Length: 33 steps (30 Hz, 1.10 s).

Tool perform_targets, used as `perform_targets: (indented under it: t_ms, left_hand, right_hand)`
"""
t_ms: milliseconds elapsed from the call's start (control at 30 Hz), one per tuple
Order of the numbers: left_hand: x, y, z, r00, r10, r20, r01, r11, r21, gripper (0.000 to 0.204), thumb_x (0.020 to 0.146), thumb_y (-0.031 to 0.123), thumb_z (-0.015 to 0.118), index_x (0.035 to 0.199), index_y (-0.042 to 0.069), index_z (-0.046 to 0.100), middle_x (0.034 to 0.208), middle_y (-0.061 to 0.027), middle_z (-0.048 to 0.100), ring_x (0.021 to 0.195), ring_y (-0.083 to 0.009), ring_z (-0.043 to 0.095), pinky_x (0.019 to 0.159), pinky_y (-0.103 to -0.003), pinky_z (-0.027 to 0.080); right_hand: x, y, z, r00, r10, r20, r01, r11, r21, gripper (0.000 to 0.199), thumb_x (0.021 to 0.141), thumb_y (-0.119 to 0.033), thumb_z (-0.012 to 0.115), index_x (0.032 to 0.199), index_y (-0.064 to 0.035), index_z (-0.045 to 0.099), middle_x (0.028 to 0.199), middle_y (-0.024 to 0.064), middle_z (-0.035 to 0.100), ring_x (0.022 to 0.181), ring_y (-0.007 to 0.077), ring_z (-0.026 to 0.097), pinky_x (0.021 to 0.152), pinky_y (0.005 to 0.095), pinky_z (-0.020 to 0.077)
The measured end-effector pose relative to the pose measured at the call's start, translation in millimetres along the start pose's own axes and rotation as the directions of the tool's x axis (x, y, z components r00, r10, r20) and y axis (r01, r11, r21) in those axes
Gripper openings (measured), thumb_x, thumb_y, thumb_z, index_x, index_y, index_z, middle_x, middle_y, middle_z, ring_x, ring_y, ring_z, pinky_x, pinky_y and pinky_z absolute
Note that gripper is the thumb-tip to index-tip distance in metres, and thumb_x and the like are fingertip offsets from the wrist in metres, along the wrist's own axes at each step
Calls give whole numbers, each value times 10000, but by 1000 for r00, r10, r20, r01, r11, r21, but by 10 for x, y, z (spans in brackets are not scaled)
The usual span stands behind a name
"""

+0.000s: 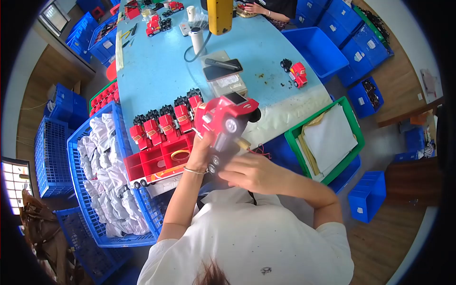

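Observation:
My left hand is closed round a red toy truck, held tilted up above the table's near edge. The truck has a red cab, dark windscreen and grey wheels; its rear part is blurred. Beside that rear part my right hand has its fingers bent and pressed together. What they hold, if anything, is hidden. A tan cylindrical piece shows just above the right hand, and thin red wires lie close by. Left of the held truck, several similar toy trucks stand in a row behind a red compartmented toy trailer.
A blue basket of white-wrapped items stands at left. At right are a green crate with papers and a blue bin. On the blue table lie a phone and another toy truck. A co-worker's hand shows far back.

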<state>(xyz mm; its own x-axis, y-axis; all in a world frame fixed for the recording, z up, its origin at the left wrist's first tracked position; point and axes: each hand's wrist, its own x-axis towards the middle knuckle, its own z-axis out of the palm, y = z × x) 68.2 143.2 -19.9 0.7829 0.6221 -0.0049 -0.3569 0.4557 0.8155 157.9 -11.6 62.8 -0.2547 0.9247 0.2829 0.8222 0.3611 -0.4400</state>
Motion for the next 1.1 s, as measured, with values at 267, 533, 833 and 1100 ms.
perform_targets:
  t_ms: [267,533,833,1100]
  left_hand:
    - [248,-500,44,881,-465,90,474,867,-154,705,907,602,317,1409,109,269,1246,-123,497,1087,-263,537,924,-395,438]
    - [730,-974,-789,929,-370,-11,348,865,363,600,910,472,441,1386,122,339,1302,-121,457,1162,-269,484,964,-399,381]
    - [773,-1330,-1663,990,-98,100,-68,291,954,603,673,223,713,1208,53,491,1007,-107,657,854,-283,618,852,-356,458]
    - [732,-1431,-1671,997,-14,82,-73,325,943,603,667,217,728,1191,53,480,1040,-111,654,891,-303,624,813,-373,470]
  right_hand:
    - [139,908,361,947,-254,195,318,663,-678,122,735,-178,543,760,-137,656,810,-18,588,874,140,522,909,351,348]
    - [-183,1493,950,928,-116,354,265,872,-412,103,682,-195,602,700,-130,680,737,-15,608,915,139,543,1010,416,313]
    - [-392,1608,1989,922,213,324,-88,929,-361,136,638,-215,674,717,-105,682,787,18,624,944,179,548,1044,496,273]
    - [-210,1580,2217,918,140,371,24,915,-403,352,596,-349,751,832,-101,666,850,8,589,989,179,510,1055,495,256]
